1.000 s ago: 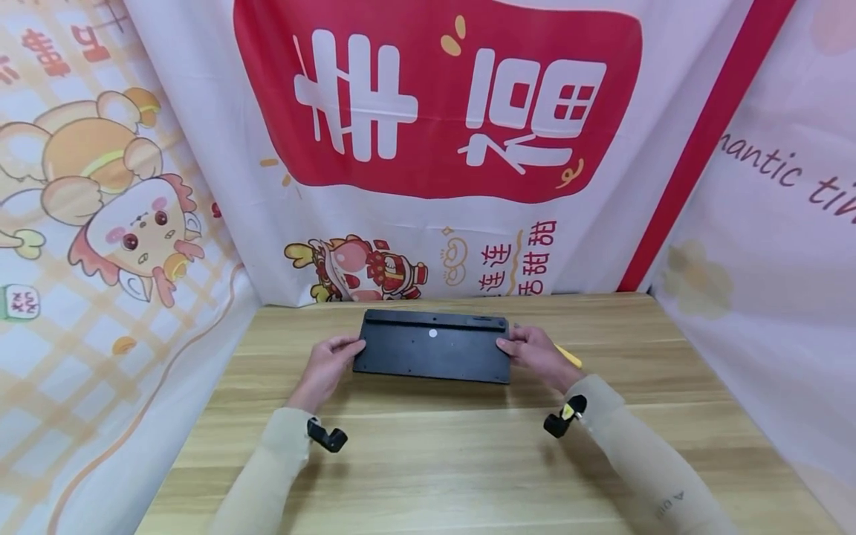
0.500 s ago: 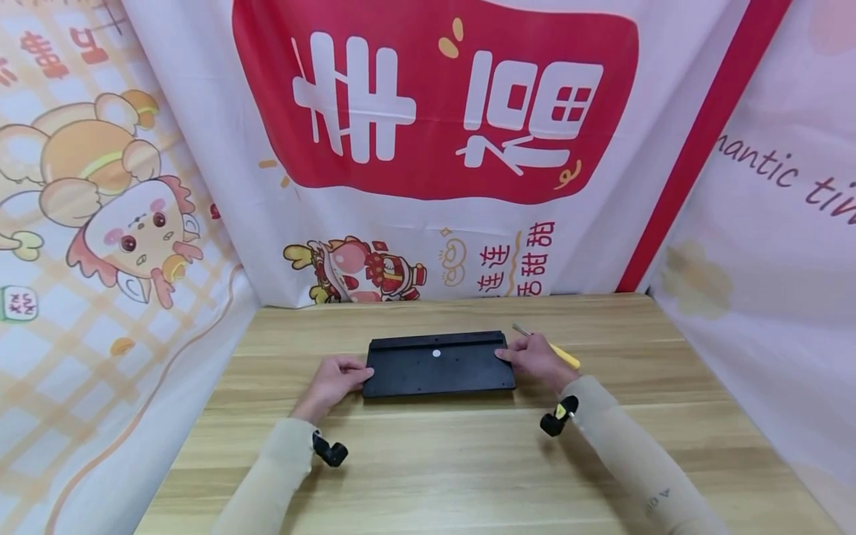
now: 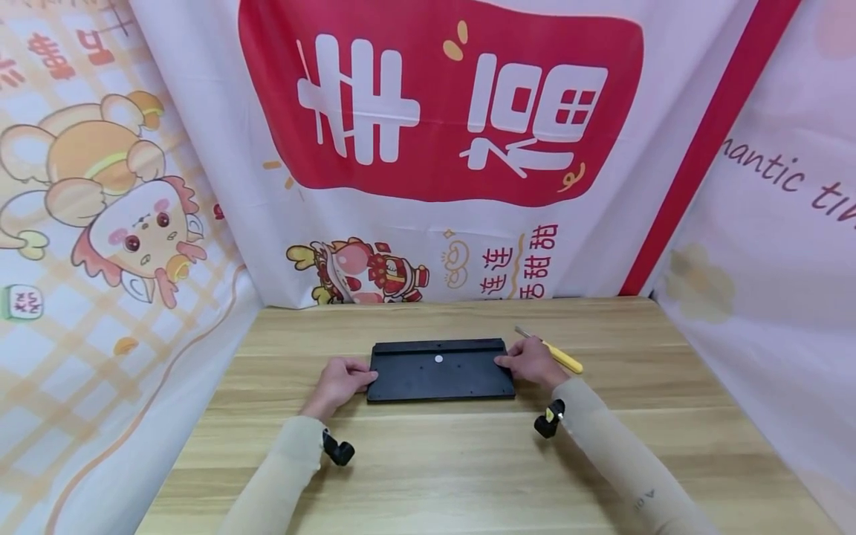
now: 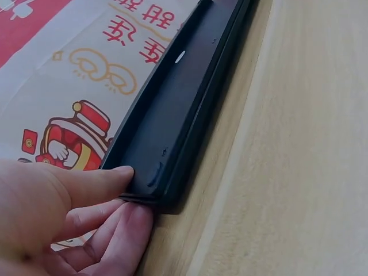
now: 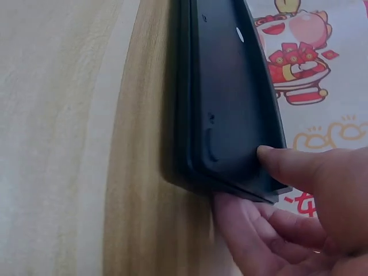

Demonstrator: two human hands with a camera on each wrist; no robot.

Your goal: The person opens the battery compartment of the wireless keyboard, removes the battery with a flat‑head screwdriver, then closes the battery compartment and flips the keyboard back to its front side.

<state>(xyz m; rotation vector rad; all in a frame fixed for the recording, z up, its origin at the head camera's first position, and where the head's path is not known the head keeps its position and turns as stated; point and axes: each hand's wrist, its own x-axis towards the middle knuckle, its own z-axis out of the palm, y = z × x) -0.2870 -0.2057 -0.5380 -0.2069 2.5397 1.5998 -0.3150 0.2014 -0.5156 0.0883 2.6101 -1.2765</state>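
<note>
A black keyboard [image 3: 441, 377] lies underside up, with a raised bar along its far edge and a small white round sticker. My left hand [image 3: 343, 380] pinches its left end. In the left wrist view, the thumb [image 4: 98, 185] presses on the underside while the fingers curl beneath the edge. At the right end, my right hand [image 3: 531, 360] pinches the keyboard likewise, with its thumb [image 5: 293, 167] on top in the right wrist view. The keyboard is at or just above the tabletop; its key side is hidden.
Behind and beside my right hand is a screwdriver [image 3: 565, 359] with a yellow handle, partly covered by that hand. Printed cloth [image 3: 428, 253] hangs along the back edge of the wooden table [image 3: 441, 468], with more cloth at both sides.
Both hands have lowered the keyboard toward the table and nearer to me, and it lies flatter. More of the screwdriver shows now.
</note>
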